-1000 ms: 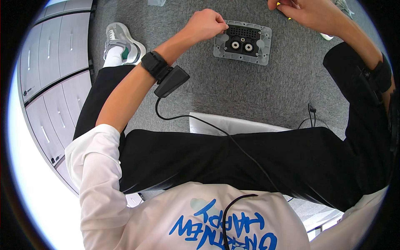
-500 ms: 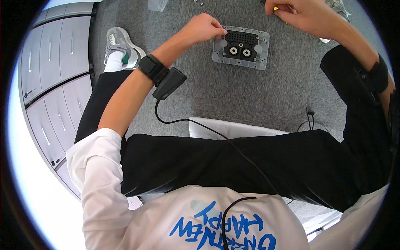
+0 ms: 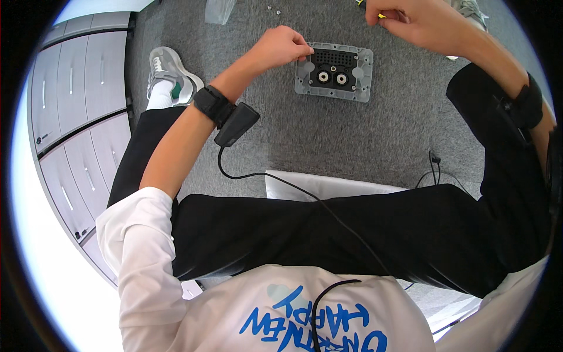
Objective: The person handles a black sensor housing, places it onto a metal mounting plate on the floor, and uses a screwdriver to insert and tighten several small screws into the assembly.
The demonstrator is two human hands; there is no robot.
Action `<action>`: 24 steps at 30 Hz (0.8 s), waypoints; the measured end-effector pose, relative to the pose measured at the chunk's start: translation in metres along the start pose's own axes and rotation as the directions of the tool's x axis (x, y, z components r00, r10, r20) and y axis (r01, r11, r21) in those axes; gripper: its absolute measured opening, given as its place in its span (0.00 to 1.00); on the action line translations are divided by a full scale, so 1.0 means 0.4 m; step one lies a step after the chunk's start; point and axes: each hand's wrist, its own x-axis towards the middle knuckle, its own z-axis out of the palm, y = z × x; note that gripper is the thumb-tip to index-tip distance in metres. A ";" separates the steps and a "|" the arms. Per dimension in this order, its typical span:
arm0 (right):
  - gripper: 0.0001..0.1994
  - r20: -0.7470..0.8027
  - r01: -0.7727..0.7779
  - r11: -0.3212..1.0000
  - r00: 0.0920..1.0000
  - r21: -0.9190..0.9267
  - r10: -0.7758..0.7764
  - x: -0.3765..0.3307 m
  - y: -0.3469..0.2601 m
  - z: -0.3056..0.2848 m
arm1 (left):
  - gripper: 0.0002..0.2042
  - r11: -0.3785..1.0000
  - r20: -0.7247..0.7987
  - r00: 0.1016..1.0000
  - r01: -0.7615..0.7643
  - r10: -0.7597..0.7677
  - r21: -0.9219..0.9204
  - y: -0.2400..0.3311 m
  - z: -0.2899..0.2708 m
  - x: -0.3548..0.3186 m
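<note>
A grey rectangular plate with a black insert and two round sockets (image 3: 335,71) lies flat on the grey carpet. My left hand (image 3: 282,47) is curled at its upper left corner, fingertips touching the plate's edge. My right hand (image 3: 410,20) hovers just beyond the plate's far right side, fingers pinched on a small yellow-tipped tool (image 3: 375,12) that is mostly hidden. A black band with a wired box (image 3: 227,116) sits on my left wrist, and another black band (image 3: 526,105) on my right.
A clear plastic bag (image 3: 219,9) and a few small loose parts (image 3: 273,9) lie on the carpet at the top. My grey sneaker (image 3: 170,73) rests at left beside grey drawer cabinets (image 3: 70,111). A white sheet (image 3: 328,186) sits under my legs.
Both hands and the plate sit slightly lower in view as my head tilted. My left hand stays on the plate's corner; my right hand stays above it.
</note>
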 end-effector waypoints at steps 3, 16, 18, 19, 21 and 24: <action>0.05 0.002 -0.015 1.000 1.000 -0.017 0.015 -0.007 -0.004 -0.003 | 0.18 0.999 0.000 1.000 0.031 -0.031 0.015 0.027 -0.009 -0.004; 0.05 0.025 -0.057 0.998 0.998 0.026 0.056 0.004 -0.011 -0.007 | 0.14 0.862 -0.498 0.792 -0.067 0.353 0.503 -0.168 -0.048 0.156; 0.05 0.003 -0.016 1.000 1.000 0.021 0.015 0.008 0.018 0.006 | 0.13 0.846 -0.496 0.794 -0.043 0.352 0.532 -0.196 -0.037 0.172; 0.05 -0.015 0.026 1.000 1.000 0.017 -0.026 0.008 0.025 0.009 | 0.12 0.830 -0.494 0.796 -0.018 0.349 0.558 -0.196 -0.034 0.174; 0.05 -0.015 -0.003 1.000 1.000 0.022 0.004 0.004 0.030 0.002 | 0.11 0.838 -0.459 0.823 -0.036 0.333 0.544 -0.196 -0.047 0.178; 0.05 -0.043 -0.001 1.000 0.999 0.030 0.003 -0.007 0.014 -0.008 | 0.10 0.864 -0.425 0.854 -0.054 0.300 0.501 -0.175 -0.063 0.166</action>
